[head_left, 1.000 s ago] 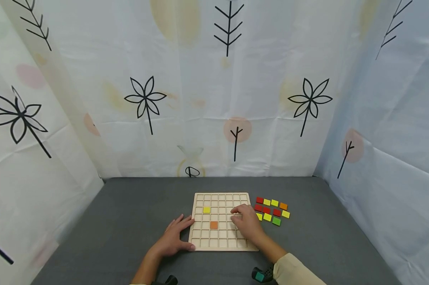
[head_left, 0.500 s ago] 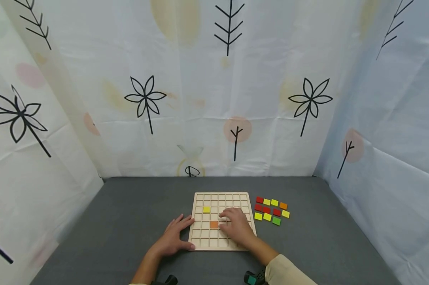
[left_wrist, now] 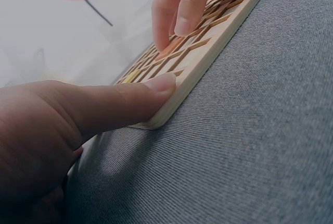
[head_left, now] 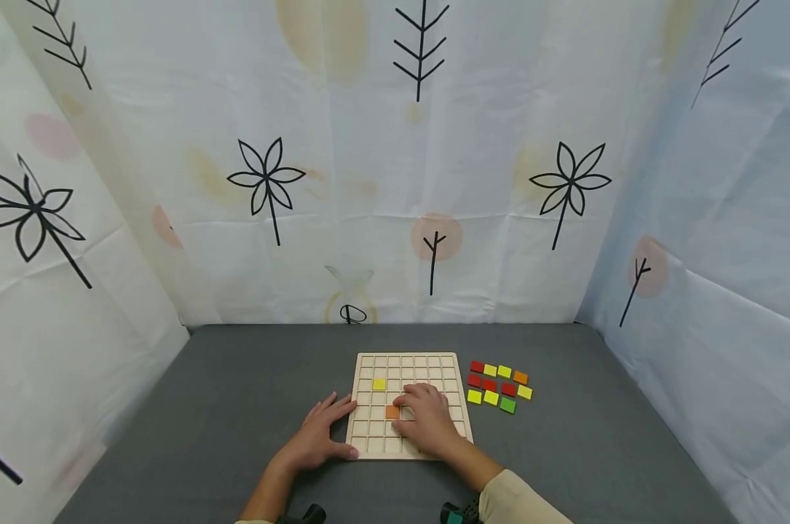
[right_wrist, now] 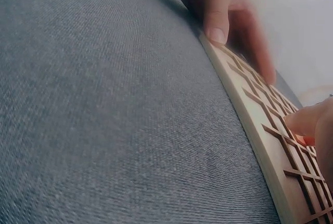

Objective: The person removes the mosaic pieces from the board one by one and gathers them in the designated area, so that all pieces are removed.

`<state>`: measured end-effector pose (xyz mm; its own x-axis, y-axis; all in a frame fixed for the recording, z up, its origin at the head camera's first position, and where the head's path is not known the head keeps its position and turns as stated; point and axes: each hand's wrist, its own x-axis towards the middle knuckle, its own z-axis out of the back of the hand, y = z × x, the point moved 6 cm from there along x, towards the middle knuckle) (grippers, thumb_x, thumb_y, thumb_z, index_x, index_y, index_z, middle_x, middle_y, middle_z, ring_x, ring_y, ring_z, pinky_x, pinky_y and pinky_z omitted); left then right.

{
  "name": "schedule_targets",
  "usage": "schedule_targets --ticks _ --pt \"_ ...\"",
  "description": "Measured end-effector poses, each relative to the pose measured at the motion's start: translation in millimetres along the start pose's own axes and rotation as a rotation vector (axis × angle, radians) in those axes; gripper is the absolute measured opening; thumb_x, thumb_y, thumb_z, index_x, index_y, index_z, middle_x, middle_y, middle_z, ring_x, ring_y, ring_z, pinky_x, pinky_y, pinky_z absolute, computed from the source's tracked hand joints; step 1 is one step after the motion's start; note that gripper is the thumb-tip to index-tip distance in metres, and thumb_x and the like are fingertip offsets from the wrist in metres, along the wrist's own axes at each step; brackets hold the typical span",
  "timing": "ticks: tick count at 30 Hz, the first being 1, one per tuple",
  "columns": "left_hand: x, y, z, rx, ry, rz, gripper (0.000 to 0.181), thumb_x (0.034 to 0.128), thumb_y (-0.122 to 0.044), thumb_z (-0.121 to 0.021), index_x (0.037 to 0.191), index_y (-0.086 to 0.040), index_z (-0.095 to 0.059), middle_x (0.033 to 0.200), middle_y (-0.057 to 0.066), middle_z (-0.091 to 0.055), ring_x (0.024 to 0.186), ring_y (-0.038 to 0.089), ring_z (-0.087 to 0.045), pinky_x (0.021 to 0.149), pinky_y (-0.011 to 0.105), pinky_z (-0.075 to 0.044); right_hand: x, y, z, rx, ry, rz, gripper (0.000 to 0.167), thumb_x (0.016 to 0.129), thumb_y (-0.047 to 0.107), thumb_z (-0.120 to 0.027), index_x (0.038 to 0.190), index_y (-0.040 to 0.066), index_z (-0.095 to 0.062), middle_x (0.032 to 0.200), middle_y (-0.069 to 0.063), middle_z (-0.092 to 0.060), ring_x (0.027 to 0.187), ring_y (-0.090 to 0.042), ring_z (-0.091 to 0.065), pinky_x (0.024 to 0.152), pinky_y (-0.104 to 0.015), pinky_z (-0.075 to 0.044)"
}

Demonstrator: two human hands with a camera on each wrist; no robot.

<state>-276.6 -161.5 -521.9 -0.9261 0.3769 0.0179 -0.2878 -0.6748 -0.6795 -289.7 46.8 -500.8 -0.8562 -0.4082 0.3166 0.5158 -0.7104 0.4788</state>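
A pale wooden grid board point(head_left: 404, 360) lies flat on the grey table. My left hand point(head_left: 316, 437) rests at its left side with fingers spread, thumb on the near left corner and fingertips at the left edge. My right hand point(head_left: 427, 418) is over the middle of the board, thumb and forefinger apart on either side of an orange square tile point(head_left: 392, 412) lying in a cell. In the left wrist view the forefinger tip is close beside the orange tile point(left_wrist: 169, 48), while the thumb is above the grid; contact cannot be made out. A yellow tile point(head_left: 379, 384) lies farther up the board.
Right of the board lie several loose square tiles, among them a green tile point(head_left: 508, 405), an orange tile point(head_left: 520, 378), a red tile point(head_left: 474, 380) and a yellow tile point(head_left: 475, 397). A patterned cloth point(head_left: 486, 145) hangs behind and beside the table.
My right hand has moved left across the board, from its right side to the orange tile. The left hand stays put. Both tiles on the board keep their cells.
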Motion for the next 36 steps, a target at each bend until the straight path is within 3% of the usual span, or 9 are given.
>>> schedule_targets --ticks 12,26,32,36 --pt "0.5 0.6 0.9 0.006 0.001 -0.002 0.089 0.0704 -0.044 -0.084 0.144 -0.008 -0.048 0.151 0.012 -0.039 0.144 0.042 -0.016 0.112 0.061 -0.006 -3.9 3.8 1.2 -0.017 -0.069 0.037 0.021 0.081 0.020 -0.072 0.101 0.013 -0.070 0.125 -0.015 -0.059 0.119 -0.037 -0.047 0.095 -0.060 -0.035" --pt "1.5 2.8 -1.9 0.020 0.014 0.014 0.089 0.0700 -0.044 -0.084 0.144 -0.009 -0.049 0.151 0.012 -0.040 0.143 0.042 -0.017 0.112 0.063 -0.007 2.2 6.5 3.0 0.051 -0.097 -0.053 0.010 0.080 0.014 -0.072 0.089 0.015 -0.068 0.121 -0.011 -0.061 0.118 -0.036 -0.047 0.092 -0.060 -0.035" --pt "1.2 2.5 -1.4 0.016 0.013 0.018 0.089 0.0700 -0.044 -0.084 0.144 -0.009 -0.049 0.150 0.013 -0.041 0.143 0.042 -0.018 0.112 0.063 -0.007 6.3 10.3 2.3 0.113 -0.110 -0.064 0.014 0.078 0.009 -0.077 0.087 0.015 -0.068 0.094 0.003 -0.067 0.097 -0.024 -0.052 0.085 -0.050 -0.040" --pt "1.3 1.4 -0.5 0.016 0.010 0.017 0.089 0.0699 -0.043 -0.085 0.144 -0.009 -0.049 0.150 0.013 -0.041 0.143 0.042 -0.018 0.112 0.062 -0.007 5.5 9.9 -1.3 0.134 -0.089 -0.081 0.016 0.079 0.007 -0.074 0.091 0.015 -0.069 0.088 0.007 -0.067 0.084 -0.015 -0.048 0.078 -0.040 -0.040"
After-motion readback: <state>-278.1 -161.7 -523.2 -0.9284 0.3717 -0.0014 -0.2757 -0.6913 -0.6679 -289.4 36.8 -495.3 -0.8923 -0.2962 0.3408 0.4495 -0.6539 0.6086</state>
